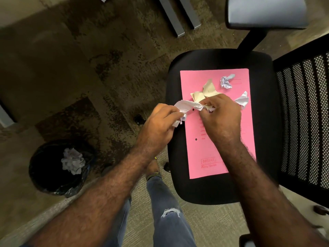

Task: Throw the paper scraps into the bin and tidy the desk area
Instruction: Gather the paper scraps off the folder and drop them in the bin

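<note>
A pink folder (pixel 210 148) lies on the black seat of an office chair (pixel 263 122). On it rest beige torn scraps (pixel 208 90), a small crumpled white ball (pixel 226 81) and a white scrap (pixel 243 100) at the right edge. My left hand (pixel 160 123) grips a crumpled white paper (pixel 187 106) over the folder's left edge. My right hand (pixel 222 116) pinches the other end of that same paper together with some scraps. A black-lined bin (pixel 44 172) stands on the floor at the lower left, with crumpled paper (pixel 73 161) inside.
The chair's mesh back (pixel 306 118) rises at the right and an armrest pad (pixel 265 13) sits above the seat. Grey desk legs (pixel 178 16) stand at the top. Patterned carpet (pixel 80 68) lies between chair and bin. My jeans-clad leg (pixel 169 211) is below.
</note>
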`<state>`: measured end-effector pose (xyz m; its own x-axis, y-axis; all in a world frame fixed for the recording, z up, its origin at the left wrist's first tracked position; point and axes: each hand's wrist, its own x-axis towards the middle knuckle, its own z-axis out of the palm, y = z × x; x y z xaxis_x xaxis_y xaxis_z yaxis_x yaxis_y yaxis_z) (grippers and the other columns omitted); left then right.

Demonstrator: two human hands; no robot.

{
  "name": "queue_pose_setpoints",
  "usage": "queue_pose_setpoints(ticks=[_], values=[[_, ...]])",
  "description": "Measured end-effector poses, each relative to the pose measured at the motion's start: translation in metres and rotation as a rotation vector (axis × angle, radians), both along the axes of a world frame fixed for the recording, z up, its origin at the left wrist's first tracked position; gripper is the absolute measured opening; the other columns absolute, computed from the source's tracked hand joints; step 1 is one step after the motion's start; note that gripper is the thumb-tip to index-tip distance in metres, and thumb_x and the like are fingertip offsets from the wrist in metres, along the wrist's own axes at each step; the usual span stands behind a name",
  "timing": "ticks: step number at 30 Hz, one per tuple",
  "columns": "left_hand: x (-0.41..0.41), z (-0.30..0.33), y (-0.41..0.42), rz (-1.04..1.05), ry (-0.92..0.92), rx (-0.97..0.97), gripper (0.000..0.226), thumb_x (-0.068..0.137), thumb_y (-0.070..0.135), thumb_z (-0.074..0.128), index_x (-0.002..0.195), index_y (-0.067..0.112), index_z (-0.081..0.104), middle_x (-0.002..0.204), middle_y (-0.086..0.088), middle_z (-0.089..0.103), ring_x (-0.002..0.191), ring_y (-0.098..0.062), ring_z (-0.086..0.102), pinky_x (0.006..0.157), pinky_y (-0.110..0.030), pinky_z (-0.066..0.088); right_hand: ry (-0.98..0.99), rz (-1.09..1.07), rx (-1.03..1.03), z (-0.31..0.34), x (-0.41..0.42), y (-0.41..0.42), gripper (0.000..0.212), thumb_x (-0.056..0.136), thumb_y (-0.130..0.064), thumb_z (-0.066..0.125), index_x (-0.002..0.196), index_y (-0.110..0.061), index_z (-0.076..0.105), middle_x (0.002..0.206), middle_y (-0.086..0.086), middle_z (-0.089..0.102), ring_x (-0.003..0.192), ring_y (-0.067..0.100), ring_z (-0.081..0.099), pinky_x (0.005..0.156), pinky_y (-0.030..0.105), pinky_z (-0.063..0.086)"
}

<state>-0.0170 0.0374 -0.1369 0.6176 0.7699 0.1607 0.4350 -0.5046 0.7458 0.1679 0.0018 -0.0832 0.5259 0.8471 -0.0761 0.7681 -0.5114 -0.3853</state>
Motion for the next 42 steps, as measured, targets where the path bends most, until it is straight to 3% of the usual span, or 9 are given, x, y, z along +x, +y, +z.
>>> queue_pose_setpoints(ticks=[4,8,12,19,24,30,35,38,42], values=[[-0.02,0.003,-0.002,0.029,0.009,-0.022,0.048,0.072,-0.02,0.058,0.113,0.0,0.074,0.111,-0.01,0.07,0.105,-0.031,0.061,0.09,-0.037,0.055,0.005,0.045,0.054,0.005,-0.019,0.001,0.018,0.087,-0.02,0.077,0.105,-0.017,0.08,0.105,-0.001,0.074,0.094,0.016,0.066,0.085,0.037,0.058],[-0.048,0.007,-0.004,0.073,0.01,-0.032,0.046,0.075,-0.016,0.061,0.115,0.001,0.075,0.112,-0.009,0.07,0.108,-0.029,0.061,0.092,-0.032,0.054,0.024,0.095,0.089,0.006,-0.044,0.004,0.017,0.081,-0.017,0.075,0.097,-0.022,0.08,0.097,-0.003,0.072,0.087,0.015,0.065,0.076,0.038,0.055],[-0.086,0.01,-0.009,0.141,0.025,-0.049,0.05,0.071,-0.021,0.065,0.115,0.0,0.075,0.112,-0.009,0.07,0.109,-0.028,0.061,0.092,-0.031,0.053,0.044,0.171,0.101,0.009,-0.079,0.009,0.018,0.079,-0.013,0.074,0.095,-0.02,0.08,0.096,-0.002,0.072,0.087,0.015,0.065,0.076,0.033,0.052],[-0.17,0.014,-0.024,0.26,0.054,-0.065,0.054,0.066,-0.023,0.062,0.113,-0.001,0.075,0.111,-0.011,0.071,0.106,-0.028,0.059,0.096,-0.028,0.049,0.127,0.286,0.096,0.005,-0.159,0.018,0.019,0.077,-0.012,0.075,0.093,-0.019,0.081,0.096,-0.003,0.071,0.086,0.018,0.068,0.075,0.039,0.055],[-0.238,0.009,-0.04,0.364,0.116,-0.089,0.054,0.067,-0.024,0.065,0.114,0.001,0.076,0.113,-0.01,0.069,0.11,-0.023,0.056,0.104,-0.013,0.037,0.172,0.418,0.065,-0.006,-0.229,0.02,0.016,0.078,-0.012,0.077,0.092,-0.018,0.081,0.096,-0.001,0.072,0.086,0.021,0.069,0.075,0.042,0.058],[-0.315,-0.001,-0.073,0.478,0.124,-0.114,0.056,0.064,-0.028,0.068,0.112,0.0,0.076,0.11,-0.013,0.069,0.11,-0.02,0.052,0.105,-0.006,0.032,0.217,0.596,0.009,-0.025,-0.315,0.012,0.013,0.078,-0.016,0.078,0.091,-0.017,0.08,0.095,-0.001,0.071,0.086,0.022,0.068,0.073,0.037,0.056],[-0.373,-0.02,-0.106,0.557,0.195,-0.173,0.056,0.066,-0.025,0.068,0.114,0.002,0.077,0.11,-0.011,0.07,0.107,-0.031,0.062,0.095,-0.038,0.053,0.207,0.741,-0.076,-0.046,-0.376,0.004,0.016,0.08,-0.015,0.077,0.095,-0.018,0.081,0.097,0.0,0.07,0.088,0.024,0.067,0.072,0.035,0.056],[-0.401,-0.034,-0.122,0.61,0.23,-0.207,0.056,0.066,-0.024,0.069,0.114,0.003,0.077,0.11,-0.009,0.07,0.108,-0.029,0.061,0.097,-0.037,0.052,0.208,0.79,-0.118,-0.058,-0.406,-0.002,0.016,0.08,-0.016,0.078,0.096,-0.019,0.081,0.097,-0.001,0.07,0.088,0.024,0.067,0.072,0.031,0.053],[-0.426,-0.05,-0.138,0.703,0.234,-0.236,0.056,0.067,-0.024,0.067,0.116,0.003,0.076,0.11,-0.011,0.069,0.11,-0.026,0.058,0.096,-0.038,0.052,0.194,0.855,-0.168,-0.074,-0.442,-0.009,0.018,0.08,-0.014,0.078,0.098,-0.019,0.08,0.097,0.0,0.069,0.091,0.025,0.065,0.072,0.023,0.037]])
